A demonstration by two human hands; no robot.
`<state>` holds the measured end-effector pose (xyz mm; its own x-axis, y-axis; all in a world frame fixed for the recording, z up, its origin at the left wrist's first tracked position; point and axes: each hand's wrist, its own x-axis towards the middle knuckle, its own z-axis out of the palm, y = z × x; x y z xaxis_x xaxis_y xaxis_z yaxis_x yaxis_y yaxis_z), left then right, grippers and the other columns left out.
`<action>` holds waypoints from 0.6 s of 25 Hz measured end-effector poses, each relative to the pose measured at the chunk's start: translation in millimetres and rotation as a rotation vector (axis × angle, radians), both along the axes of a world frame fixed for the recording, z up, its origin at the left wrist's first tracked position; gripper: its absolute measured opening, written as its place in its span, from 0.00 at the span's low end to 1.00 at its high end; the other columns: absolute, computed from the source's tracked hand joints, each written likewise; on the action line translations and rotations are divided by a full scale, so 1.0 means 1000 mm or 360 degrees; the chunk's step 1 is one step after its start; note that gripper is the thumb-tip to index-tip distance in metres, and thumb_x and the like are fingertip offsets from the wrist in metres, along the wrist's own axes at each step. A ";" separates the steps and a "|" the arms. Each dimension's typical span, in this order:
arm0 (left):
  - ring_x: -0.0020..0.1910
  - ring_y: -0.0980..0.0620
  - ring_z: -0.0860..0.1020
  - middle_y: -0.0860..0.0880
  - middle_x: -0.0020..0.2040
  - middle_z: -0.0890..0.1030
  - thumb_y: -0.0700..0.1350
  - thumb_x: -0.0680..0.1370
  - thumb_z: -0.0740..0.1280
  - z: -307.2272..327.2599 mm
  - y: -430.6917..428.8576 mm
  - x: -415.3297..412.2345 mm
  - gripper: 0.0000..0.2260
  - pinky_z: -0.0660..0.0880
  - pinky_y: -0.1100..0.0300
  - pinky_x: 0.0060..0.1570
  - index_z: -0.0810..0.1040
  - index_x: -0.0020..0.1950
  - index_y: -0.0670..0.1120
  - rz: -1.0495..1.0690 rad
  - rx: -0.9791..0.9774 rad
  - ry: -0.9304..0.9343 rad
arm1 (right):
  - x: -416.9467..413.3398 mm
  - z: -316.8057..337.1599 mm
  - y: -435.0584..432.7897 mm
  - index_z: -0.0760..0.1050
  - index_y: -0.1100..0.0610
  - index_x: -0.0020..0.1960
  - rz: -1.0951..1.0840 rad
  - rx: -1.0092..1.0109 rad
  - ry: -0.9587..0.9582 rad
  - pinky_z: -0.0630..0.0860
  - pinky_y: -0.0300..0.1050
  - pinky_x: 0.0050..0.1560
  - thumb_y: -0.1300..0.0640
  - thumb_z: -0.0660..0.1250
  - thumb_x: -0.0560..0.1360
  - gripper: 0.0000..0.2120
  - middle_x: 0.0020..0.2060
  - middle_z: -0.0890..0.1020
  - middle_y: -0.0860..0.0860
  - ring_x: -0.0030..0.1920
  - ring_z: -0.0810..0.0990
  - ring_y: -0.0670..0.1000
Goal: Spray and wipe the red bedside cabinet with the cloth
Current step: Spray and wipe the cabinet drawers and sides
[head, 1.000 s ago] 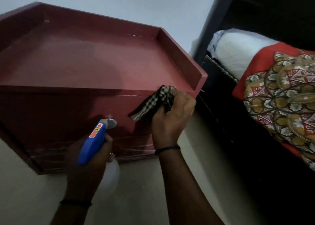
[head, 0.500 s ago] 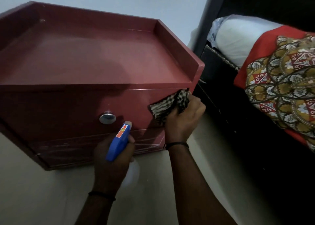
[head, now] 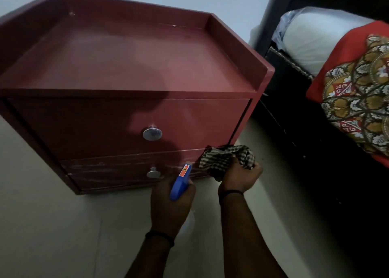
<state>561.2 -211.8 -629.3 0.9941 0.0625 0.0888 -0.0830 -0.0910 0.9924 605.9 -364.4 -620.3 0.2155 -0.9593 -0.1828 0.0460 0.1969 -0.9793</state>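
Red wooden bedside cabinet [head: 126, 62] sits on the floor [head: 52, 225]. Right hand [head: 240, 176] squeezes the checked brown cloth [head: 223, 159], now moved down from the top drawer [head: 94, 126] to the corner of the bottom drawer [head: 109, 172], so the front looks nearly wiped. Left hand [head: 170, 204] grips the blue spray bottle [head: 180, 183]

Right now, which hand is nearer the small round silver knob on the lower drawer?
Left. The left hand is below-right of the knob; the right hand, gripping the checked cloth, is farther right.
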 end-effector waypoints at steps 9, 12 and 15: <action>0.30 0.33 0.77 0.39 0.30 0.76 0.58 0.65 0.69 -0.012 -0.002 0.000 0.14 0.77 0.37 0.33 0.78 0.41 0.48 0.0123 0.0050 0.0066 | -0.007 0.006 0.008 0.79 0.57 0.52 0.0004 -0.0474 -0.0026 0.80 0.41 0.51 0.65 0.71 0.71 0.11 0.46 0.84 0.51 0.43 0.81 0.44; 0.29 0.35 0.78 0.42 0.29 0.77 0.59 0.64 0.68 -0.017 -0.002 -0.004 0.14 0.78 0.37 0.33 0.78 0.41 0.52 0.0184 0.0074 0.0115 | -0.008 0.008 0.009 0.80 0.60 0.58 0.0046 -0.0592 -0.0038 0.75 0.29 0.54 0.68 0.68 0.74 0.14 0.52 0.84 0.53 0.50 0.80 0.46; 0.29 0.35 0.78 0.42 0.30 0.76 0.60 0.64 0.68 -0.014 -0.003 -0.003 0.13 0.78 0.37 0.32 0.77 0.40 0.52 0.0175 0.0084 0.0077 | -0.005 0.007 0.025 0.72 0.50 0.67 0.0204 -0.0750 0.0125 0.72 0.34 0.55 0.64 0.64 0.78 0.20 0.56 0.80 0.46 0.55 0.78 0.44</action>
<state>558.0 -215.2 -643.6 0.9847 0.1678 0.0472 -0.0219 -0.1494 0.9885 601.0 -339.4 -613.3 0.3400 -0.9082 0.2440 -0.0274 -0.2690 -0.9628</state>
